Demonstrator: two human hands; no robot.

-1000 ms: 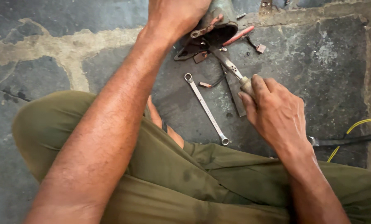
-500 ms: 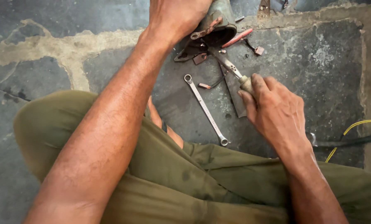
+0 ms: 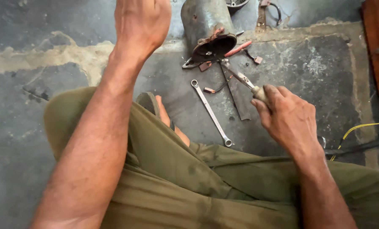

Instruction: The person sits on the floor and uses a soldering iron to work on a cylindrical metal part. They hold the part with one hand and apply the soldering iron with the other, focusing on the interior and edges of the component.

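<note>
I see the stone floor (image 3: pixel 316 63) carrying a grey metal housing (image 3: pixel 206 25). My left hand (image 3: pixel 142 23) rests beside it, its grip hidden from me. My right hand (image 3: pixel 289 118) is clamped on a screwdriver (image 3: pixel 242 79) whose tip reaches the housing's mouth. A wrench (image 3: pixel 210 112) lies nearby.

Bare floor (image 3: pixel 308 63) right of housing (image 3: pixel 206 25): open passage. Ground between housing and right hand (image 3: pixel 289 121) cluttered: pliers (image 3: pixel 237 49), small blocks (image 3: pixel 209 90), flat strip (image 3: pixel 237 99). Wrench (image 3: pixel 210 112) lies diagonally beside foot (image 3: pixel 166 118). Left forearm (image 3: pixel 100 140) and knee (image 3: pixel 71 114) block left side. Yellow cable (image 3: pixel 359 127) crosses far right.
</note>
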